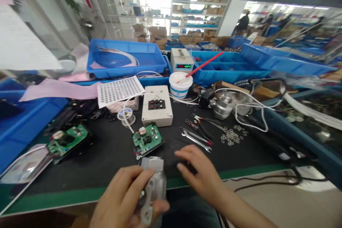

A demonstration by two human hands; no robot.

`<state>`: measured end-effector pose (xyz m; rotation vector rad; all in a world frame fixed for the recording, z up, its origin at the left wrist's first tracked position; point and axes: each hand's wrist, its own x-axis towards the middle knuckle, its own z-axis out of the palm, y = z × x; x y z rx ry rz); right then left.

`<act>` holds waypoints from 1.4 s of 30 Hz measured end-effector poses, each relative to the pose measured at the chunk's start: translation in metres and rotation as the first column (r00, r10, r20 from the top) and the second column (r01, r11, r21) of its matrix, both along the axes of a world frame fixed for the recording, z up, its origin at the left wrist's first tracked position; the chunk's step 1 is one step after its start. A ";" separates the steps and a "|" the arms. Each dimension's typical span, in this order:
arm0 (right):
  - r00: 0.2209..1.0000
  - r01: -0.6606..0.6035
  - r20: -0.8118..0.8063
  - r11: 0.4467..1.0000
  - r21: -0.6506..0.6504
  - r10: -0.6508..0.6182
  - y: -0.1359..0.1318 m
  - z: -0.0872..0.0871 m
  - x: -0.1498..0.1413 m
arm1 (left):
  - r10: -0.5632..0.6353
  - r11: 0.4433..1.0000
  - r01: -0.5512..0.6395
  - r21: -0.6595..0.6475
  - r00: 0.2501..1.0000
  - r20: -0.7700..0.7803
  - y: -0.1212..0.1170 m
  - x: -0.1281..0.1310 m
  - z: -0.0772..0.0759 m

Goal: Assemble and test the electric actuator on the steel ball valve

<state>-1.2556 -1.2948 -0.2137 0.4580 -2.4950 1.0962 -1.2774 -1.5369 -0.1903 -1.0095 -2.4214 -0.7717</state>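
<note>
My left hand [128, 196] is wrapped round a grey metal housing [157, 185] at the front edge of the bench. Part of the housing is hidden by the fingers. To its right, my right hand [197, 171] hovers over the black mat with thumb and fingers apart, holding nothing that I can see. Just beyond the housing lies a green circuit board [148, 139] on a dark base, with a white cable running to it. An open-end wrench [196, 140] rests beyond my right hand, beside pliers [203, 126] and other slim tools.
A second green circuit board [69, 140] lies at left. Behind stand a switch box [157, 108], a solder spool [126, 117], a white tub [181, 87] with a red-handled brush, and blue bins [125, 58]. Metal nuts or washers [231, 136] and a round metal part [223, 107] are at right.
</note>
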 end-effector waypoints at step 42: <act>0.999 -0.047 -0.001 0.984 0.171 0.048 0.019 0.029 -0.016 | -0.110 0.963 -0.062 0.261 0.796 0.596 0.105 -0.029 -0.032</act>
